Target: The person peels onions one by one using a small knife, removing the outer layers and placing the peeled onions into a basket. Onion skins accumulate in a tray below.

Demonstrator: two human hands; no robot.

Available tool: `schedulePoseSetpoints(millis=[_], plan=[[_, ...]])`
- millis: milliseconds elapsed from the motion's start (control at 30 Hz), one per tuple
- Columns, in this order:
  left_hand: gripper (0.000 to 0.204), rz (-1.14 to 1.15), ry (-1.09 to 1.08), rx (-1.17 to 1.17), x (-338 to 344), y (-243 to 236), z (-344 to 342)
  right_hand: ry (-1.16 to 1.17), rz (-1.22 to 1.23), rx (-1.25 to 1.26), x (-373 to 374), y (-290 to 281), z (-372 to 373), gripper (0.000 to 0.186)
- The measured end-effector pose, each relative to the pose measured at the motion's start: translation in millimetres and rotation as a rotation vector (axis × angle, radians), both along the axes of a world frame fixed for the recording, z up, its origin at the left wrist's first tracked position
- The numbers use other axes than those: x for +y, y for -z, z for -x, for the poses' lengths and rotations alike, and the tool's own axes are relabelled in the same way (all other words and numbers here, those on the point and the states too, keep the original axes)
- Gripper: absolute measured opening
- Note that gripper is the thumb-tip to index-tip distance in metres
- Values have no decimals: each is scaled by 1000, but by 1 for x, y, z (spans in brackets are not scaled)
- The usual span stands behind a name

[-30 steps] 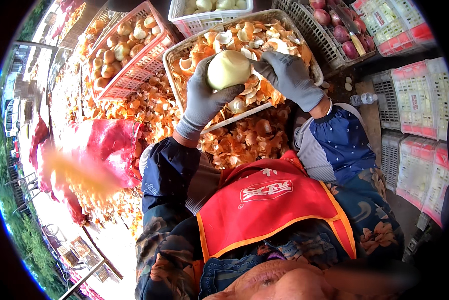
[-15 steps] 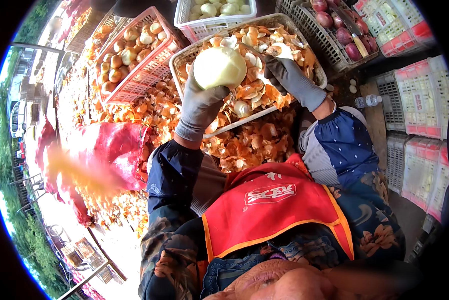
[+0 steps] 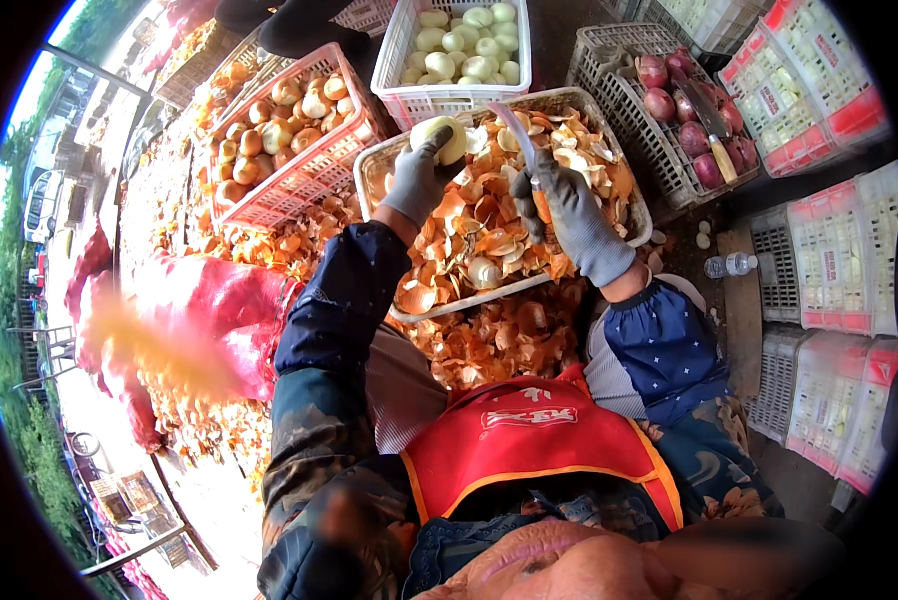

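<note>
My left hand (image 3: 419,182), in a grey glove, is closed round a peeled pale onion (image 3: 437,136) above the far left part of a white tray (image 3: 631,170). Onion skins (image 3: 479,225) in brown and orange heap up inside that tray. Over its right half, my gloved right hand (image 3: 577,222) grips a knife (image 3: 516,128), its blade pointing up and away and part of an orange handle showing below the fingers. Blade and onion are apart. Among the skins near the tray's front edge lies a whitish onion piece (image 3: 483,272).
Beyond the tray stands a white crate (image 3: 451,98) of peeled onions. A pink crate (image 3: 304,165) of unpeeled onions is at left, a grey crate (image 3: 659,165) with red onions and another knife (image 3: 711,130) at right. Stacked crates (image 3: 831,260) and a plastic bottle (image 3: 731,265) are further right.
My left hand has carried the onion away, toward the white crate. My right hand has drawn back slightly and turned, so the knife blade now shows upright. The whole view has shifted.
</note>
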State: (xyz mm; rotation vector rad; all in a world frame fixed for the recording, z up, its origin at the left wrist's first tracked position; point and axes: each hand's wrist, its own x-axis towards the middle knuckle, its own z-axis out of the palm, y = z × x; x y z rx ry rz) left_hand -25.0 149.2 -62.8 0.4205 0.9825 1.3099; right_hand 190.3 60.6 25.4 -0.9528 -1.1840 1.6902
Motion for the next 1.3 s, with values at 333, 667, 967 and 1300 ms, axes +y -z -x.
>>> schedulePoseSetpoints(millis=[333,667,967,1300], plan=[[45,-294,-110,86,124,-2,-19,-138,-67,-106,9,13,17,56],[36,-305,-185,1076,85,64,158,-214,44,-230,20,34,38,49],[54,249,-430,1943,49,79,364,-199,197,-255,35,63,55,36],[63,495,5,2230,82,96,454,-249,218,-407,51,66,84,46]])
